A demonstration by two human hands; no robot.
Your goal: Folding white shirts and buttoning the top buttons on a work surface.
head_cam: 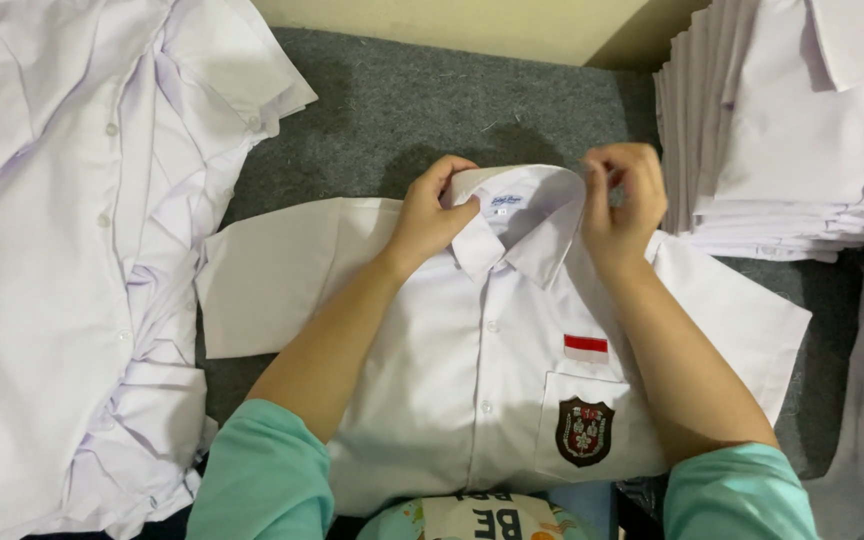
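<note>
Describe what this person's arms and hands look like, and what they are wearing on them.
Both hands are bare: the left hand and the right hand carry no gloves, and no rings or watch show. The forearms are uncovered too. Short mint-green sleeves end near the elbows, plain and unpatterned, one on each arm.

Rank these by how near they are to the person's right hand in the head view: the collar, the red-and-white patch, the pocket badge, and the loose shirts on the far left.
From the right hand:
1. Collar, touching the hand, at the shirt's top.
2. Red-and-white patch, just below the hand on the chest.
3. Pocket badge, lower, on the pocket.
4. Loose shirts, far across on the left.
</note>
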